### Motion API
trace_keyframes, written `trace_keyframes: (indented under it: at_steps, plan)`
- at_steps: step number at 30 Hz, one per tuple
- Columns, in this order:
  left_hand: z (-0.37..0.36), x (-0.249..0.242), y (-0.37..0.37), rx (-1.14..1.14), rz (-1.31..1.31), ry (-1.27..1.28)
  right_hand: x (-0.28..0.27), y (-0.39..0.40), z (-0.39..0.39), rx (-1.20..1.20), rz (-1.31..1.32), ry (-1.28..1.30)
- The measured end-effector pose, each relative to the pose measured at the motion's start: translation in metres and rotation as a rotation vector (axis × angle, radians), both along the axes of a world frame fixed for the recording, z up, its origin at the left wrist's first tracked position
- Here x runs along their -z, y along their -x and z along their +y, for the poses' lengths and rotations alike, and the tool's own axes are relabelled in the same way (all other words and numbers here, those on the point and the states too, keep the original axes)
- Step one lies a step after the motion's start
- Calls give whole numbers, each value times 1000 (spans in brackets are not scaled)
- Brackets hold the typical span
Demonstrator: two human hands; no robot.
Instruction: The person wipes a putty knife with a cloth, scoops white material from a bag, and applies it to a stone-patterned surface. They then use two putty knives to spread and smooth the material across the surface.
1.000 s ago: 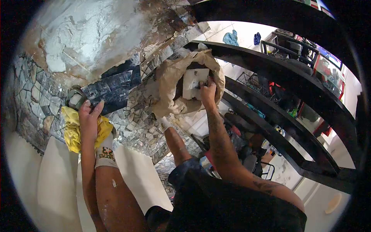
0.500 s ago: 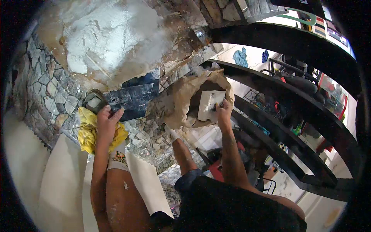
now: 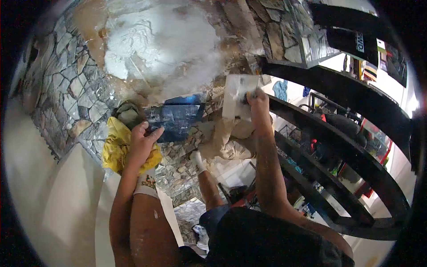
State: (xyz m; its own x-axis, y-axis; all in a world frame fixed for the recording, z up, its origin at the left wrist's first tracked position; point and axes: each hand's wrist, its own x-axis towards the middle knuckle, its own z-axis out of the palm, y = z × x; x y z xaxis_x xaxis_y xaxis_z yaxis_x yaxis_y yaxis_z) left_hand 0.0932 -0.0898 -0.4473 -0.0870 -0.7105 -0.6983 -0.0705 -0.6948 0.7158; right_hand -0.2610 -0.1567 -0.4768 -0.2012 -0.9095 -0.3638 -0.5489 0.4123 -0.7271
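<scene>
My right hand [image 3: 259,103] grips a flat rectangular plate [image 3: 235,91] coated with white powder, its fingers closed at the plate's right side. This plate is above the far side of an open brown paper bag [image 3: 235,144]. My left hand [image 3: 143,144] is at the left edge of a dark blue flat sheet [image 3: 171,122], thumb on top and the other fingers partly hidden. Beyond the sheet, a heap of white powder [image 3: 133,44] is spread over a brown board [image 3: 91,22]. A yellow cloth [image 3: 114,144] lies against my left wrist, beside a grey-green rounded object [image 3: 128,113].
Irregular stone tiling [image 3: 73,86] covers the surface at left. Dark curved slats [image 3: 329,120] run along the right, with cluttered equipment behind them. My knee and socked foot [image 3: 198,161] are close below the bag. A pale wall panel [image 3: 71,196] curves at lower left.
The right hand has lifted the powdered plate out of the paper bag and moved it forward. The bag's mouth has sagged. The view has shifted; the left hand stays by the dark sheet.
</scene>
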Motion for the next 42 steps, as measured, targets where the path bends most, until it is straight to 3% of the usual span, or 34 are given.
trace_keyframes:
  at_steps: [1, 2, 4, 5, 7, 9, 11, 12, 14, 16, 18, 20, 24, 26, 28, 31, 33, 36, 37, 39, 41, 42]
  plan:
    - [4, 6, -1, -25, 33, 8, 22, 3, -14, 42, -36, 9]
    - [6, 10, -3, -50, 65, 17, 37, 2, -29, -103, 88, 162]
    - [5, 5, -5, -8, -36, 46, 55, -4, -62, -267, 213, 224]
    - [4, 2, -6, 13, -86, 59, 59, -5, -79, -288, 216, 132]
    - [2, -2, -8, -12, -52, 51, 54, -10, -107, -521, 535, 166]
    - [4, -3, -10, -39, -28, 41, 46, -6, -128, -931, 1175, 427]
    - [4, -1, -11, -75, -18, 36, 61, -16, -138, -476, 542, 105]
    - [5, 1, -11, -81, -5, 38, 56, -18, -143, -540, 557, 124]
    - [9, 7, -15, -97, 16, 42, 48, -26, -149, -420, 394, 76]
    - [11, 10, -14, -161, 77, 39, 15, -53, -147, -44, 43, -65]
    - [12, 10, -15, -206, 123, 23, 49, -26, -152, -406, 274, 232]
    - [10, 7, -14, -228, 161, -6, 55, -17, -153, -558, 423, 315]
    - [7, 3, -18, -180, 132, -44, 40, -30, -156, -555, 489, 261]
    - [10, 9, -17, -215, 182, 5, 38, -33, -155, -402, 379, 172]
    - [8, 4, -17, -214, 169, 1, 15, -56, -150, -52, 142, -69]
    - [6, 0, -18, -194, 135, 6, 16, -49, -149, -43, 105, -118]
    - [3, -6, -20, -161, 96, 22, 36, -30, -152, -279, 171, -22]
    - [1, -10, -22, -116, 48, 42, 42, -50, -157, -262, 198, 86]
    - [4, -3, -20, -112, 51, 40, 37, -67, -160, -193, 197, 115]
    - [6, 1, -22, -113, 46, 15, -13, -121, -163, -536, 601, 247]
    - [5, -1, -22, -123, 32, -33, -26, -144, -172, -655, 664, 282]
    - [5, 1, -22, -123, 40, 4, -18, -152, -187, -604, 524, 247]
